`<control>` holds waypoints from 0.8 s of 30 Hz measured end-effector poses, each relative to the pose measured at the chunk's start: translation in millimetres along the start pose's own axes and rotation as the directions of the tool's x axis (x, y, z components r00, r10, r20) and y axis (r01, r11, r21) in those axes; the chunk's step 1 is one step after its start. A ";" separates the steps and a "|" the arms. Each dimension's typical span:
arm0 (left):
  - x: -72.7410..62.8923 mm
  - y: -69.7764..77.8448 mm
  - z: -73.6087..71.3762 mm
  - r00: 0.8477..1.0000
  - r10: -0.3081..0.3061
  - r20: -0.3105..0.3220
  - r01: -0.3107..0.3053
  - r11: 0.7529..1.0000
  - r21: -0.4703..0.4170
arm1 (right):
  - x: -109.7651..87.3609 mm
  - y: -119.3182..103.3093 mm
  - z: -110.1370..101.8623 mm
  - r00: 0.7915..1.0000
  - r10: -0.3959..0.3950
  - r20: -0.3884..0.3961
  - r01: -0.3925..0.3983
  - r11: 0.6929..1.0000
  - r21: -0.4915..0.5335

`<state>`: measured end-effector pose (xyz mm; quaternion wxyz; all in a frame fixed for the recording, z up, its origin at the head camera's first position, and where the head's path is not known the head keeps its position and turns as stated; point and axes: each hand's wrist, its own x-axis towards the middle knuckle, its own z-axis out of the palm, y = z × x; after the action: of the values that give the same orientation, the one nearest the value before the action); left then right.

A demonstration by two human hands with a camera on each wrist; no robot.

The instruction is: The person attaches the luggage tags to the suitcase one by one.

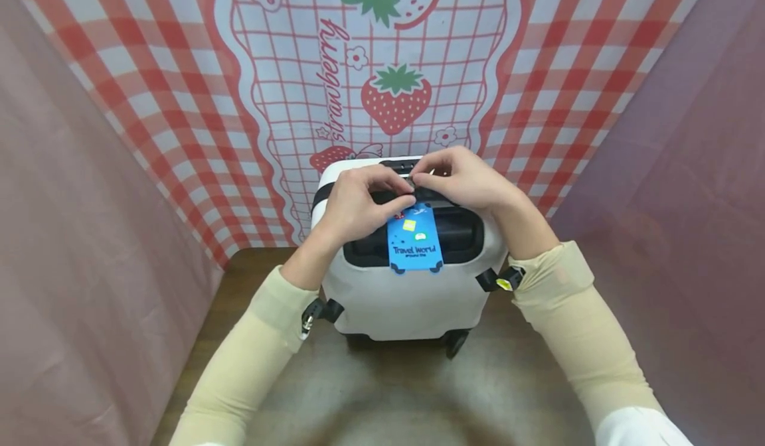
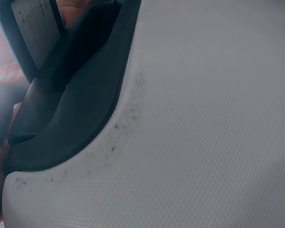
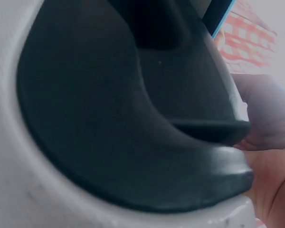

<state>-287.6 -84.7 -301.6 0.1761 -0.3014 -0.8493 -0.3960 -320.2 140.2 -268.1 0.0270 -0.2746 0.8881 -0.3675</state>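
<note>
A white suitcase stands upright with a black recessed handle area on its top. From the handle hangs a blue luggage tag printed "Travel World". My left hand comes in from the left, thumb at the tag's upper edge and fingers curled above it. From the other side, my right hand meets it, thumb and index finger pinched together. Between the fingertips is the tag's small strap, mostly hidden. The left wrist view shows the tag's back with a white address card.
The suitcase rests on a brown wooden surface, a black wheel showing at its lower right. Behind it hangs a red-and-white checked strawberry cloth. Pinkish curtains close in both sides.
</note>
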 end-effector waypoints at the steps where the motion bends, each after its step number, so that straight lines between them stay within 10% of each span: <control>1: -0.2 0.0 -0.3 1.000 0.009 -0.003 -0.009 1.000 0.009 | -0.2 0.6 0.9 1.000 -0.005 -0.012 0.005 1.000 0.021; 24: -1.2 0.3 0.6 0.999 0.044 -0.005 -0.044 0.998 0.036 | -3.9 -8.0 20.4 0.973 0.130 -0.191 -0.121 0.991 0.059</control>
<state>-286.5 -84.6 -302.5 0.1927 -0.3158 -0.8488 -0.3778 -308.0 124.5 -278.3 -0.0303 -0.1798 0.8933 -0.4108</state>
